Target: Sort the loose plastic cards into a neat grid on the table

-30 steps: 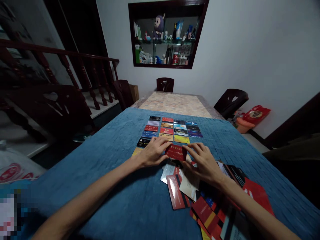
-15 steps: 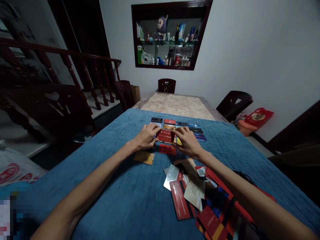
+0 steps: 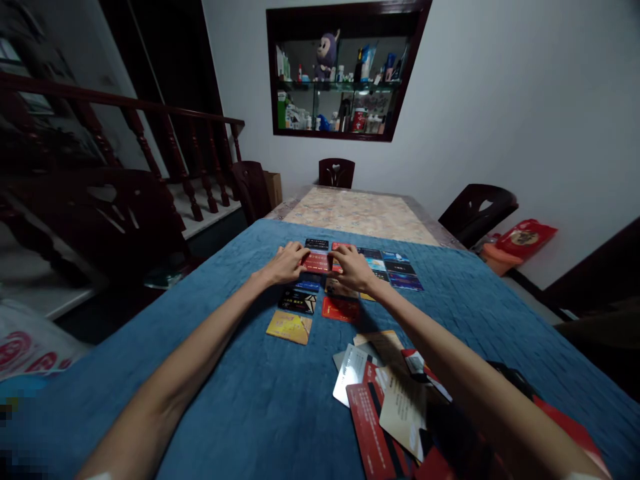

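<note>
A red card (image 3: 317, 263) is held by its two short ends over the left column of a card layout. My left hand (image 3: 284, 262), fingers closed, grips its left end; my right hand (image 3: 353, 268), also closed, has the right end. Whether the card touches those beneath I cannot tell. Nearer me in that column lie a blue card (image 3: 307, 283), a black VIP card (image 3: 297, 301) and a yellow card (image 3: 289, 327). A red card with gold marks (image 3: 341, 309) lies below my right hand. Dark blue and purple cards (image 3: 405, 281) form the rightmost column. My hands partly hide the middle columns.
A loose heap of overlapping cards (image 3: 370, 417) lies near me at right, partly under my right forearm. A blue cloth (image 3: 225, 373) covers this part of the table; its far end shows a patterned top (image 3: 360, 212). Chairs (image 3: 477, 212) stand around it.
Both hands have carried the red card away from me and leftward, from beside the heap to the far left column. The view has shifted slightly.
</note>
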Tool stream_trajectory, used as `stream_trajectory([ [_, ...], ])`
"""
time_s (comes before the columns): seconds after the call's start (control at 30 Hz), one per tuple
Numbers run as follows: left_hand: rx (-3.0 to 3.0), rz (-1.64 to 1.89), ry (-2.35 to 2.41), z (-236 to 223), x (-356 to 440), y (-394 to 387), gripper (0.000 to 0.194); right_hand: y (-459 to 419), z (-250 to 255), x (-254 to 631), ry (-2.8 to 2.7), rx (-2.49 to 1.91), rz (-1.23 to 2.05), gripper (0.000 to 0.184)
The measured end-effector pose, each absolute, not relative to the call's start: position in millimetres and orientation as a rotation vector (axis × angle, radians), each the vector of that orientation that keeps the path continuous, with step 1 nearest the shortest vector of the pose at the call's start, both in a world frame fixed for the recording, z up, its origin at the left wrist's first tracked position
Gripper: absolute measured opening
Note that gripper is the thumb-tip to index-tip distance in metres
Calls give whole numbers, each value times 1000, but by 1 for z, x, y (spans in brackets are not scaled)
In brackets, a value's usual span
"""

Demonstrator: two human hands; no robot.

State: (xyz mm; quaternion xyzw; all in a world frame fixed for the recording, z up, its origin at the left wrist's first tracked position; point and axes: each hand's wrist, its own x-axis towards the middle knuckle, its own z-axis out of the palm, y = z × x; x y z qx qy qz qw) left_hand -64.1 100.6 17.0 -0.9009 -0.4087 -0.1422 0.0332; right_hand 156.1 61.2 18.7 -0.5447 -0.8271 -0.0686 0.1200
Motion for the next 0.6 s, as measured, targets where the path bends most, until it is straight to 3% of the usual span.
stream_trajectory([
  [0.6,-2830,-106,-1524,4,-65,130,43,102,1,145,-2499,-1708,-15,34],
])
